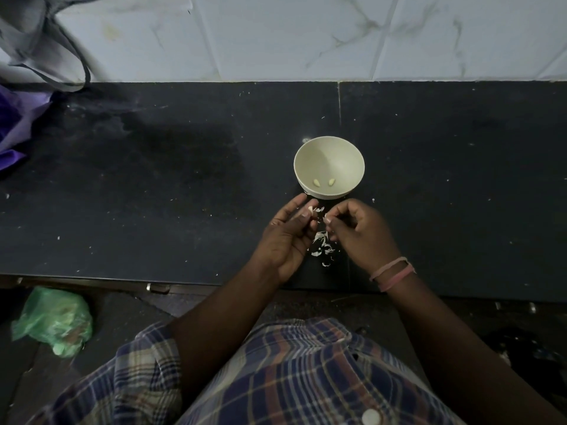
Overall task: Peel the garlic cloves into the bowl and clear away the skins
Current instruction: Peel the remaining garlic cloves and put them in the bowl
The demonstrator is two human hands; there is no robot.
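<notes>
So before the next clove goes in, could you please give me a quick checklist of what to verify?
1. Bowl upright on the counter, just beyond the hands: ok.
2. Peeled cloves in the bowl: ok, two lie at the bottom.
3. Left hand pinching the current clove: ok, though whether it is fully peeled: cannot tell.
4. Right hand pinching a bit of skin: ok, fingers curled near the clove.
5. Skins cleared away: not ok, they lie scattered on the counter between the hands.
6. More unpeeled cloves waiting: cannot tell, none in view.
</notes>
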